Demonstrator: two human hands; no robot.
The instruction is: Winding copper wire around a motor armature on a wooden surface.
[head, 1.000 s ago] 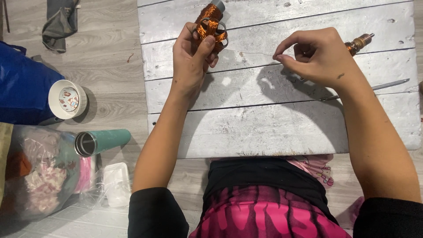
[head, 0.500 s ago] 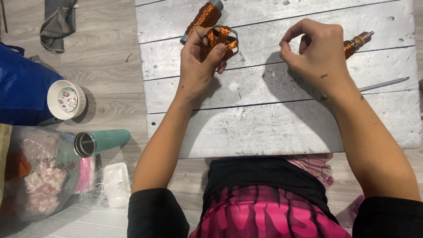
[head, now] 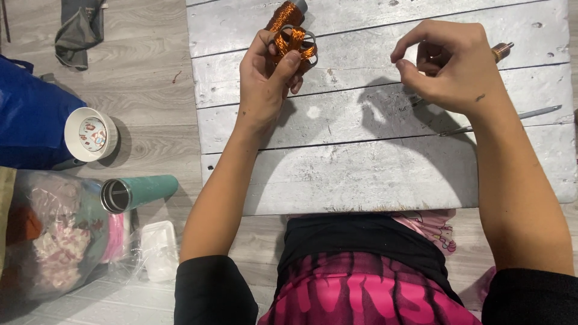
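1. A loose coil (head: pixel 294 42) of shiny copper wire is held in the left hand (head: pixel 265 84), over the far part of a whitewashed, worn plank surface (head: pixel 361 174).
2. The left grip is clamped on the coil, with the thumb pressed across its loops.
3. A copper spool (head: pixel 285 13), cylindrical, is seen just beyond the coil.
4. The right hand (head: pixel 448 66) is curled, thumb and forefinger pinched nearly together; whether a strand is held cannot be told.
5. A copper-tipped tool (head: pixel 503 50) lies behind it, and a thin metal rod (head: pixel 524 114) beside the wrist.
6. On the floor at left lie a teal flask (head: pixel 138 192), a round white lid (head: pixel 90 133) with a coloured picture, a blue bag (head: pixel 30 120) and clear plastic packets (head: pixel 54 241).
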